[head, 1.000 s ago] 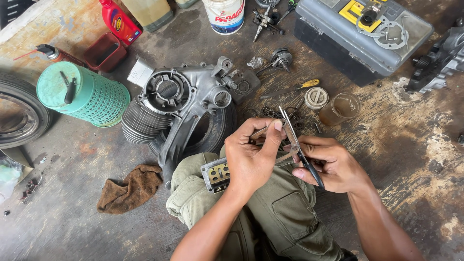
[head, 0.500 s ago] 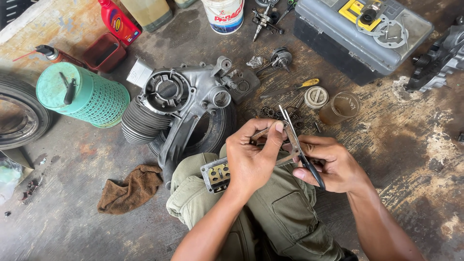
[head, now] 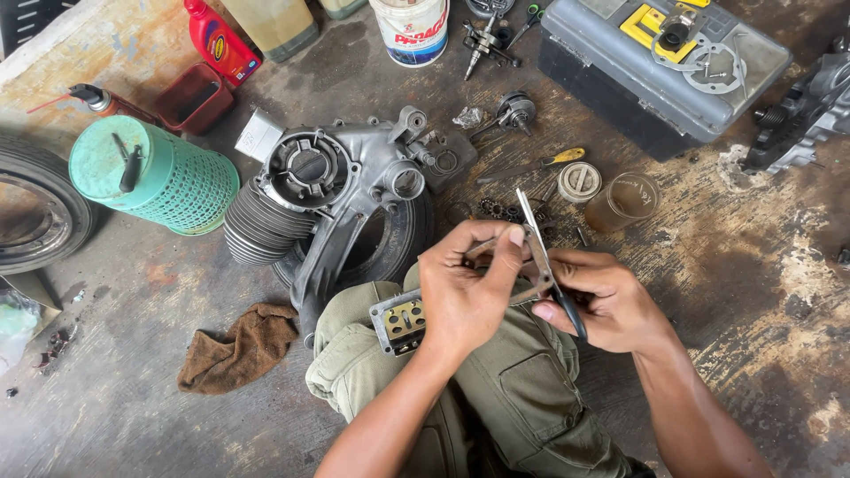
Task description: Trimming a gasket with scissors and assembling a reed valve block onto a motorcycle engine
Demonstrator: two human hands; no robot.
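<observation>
My left hand point(head: 465, 288) pinches a thin flat metal piece point(head: 522, 288), thumb on its top edge. My right hand point(head: 606, 301) grips scissors point(head: 542, 257) by the black handles, the blades pointing up and away over that piece. Both hands hover above my knee in olive trousers point(head: 513, 389). A small square metal block with brass flaps point(head: 400, 320) rests on my thigh just left of the left hand. A grey engine casing with a finned cylinder point(head: 328, 199) lies on the floor beyond my knee.
A teal mesh basket point(head: 155, 177) and a tyre point(head: 35, 212) lie at the left, a brown rag point(head: 235, 347) near my leg. A grey toolbox point(head: 664, 62), a white tub point(head: 409, 28), a red bottle point(head: 220, 40), a jar point(head: 624, 199) and lid point(head: 579, 181) and small parts surround the casing.
</observation>
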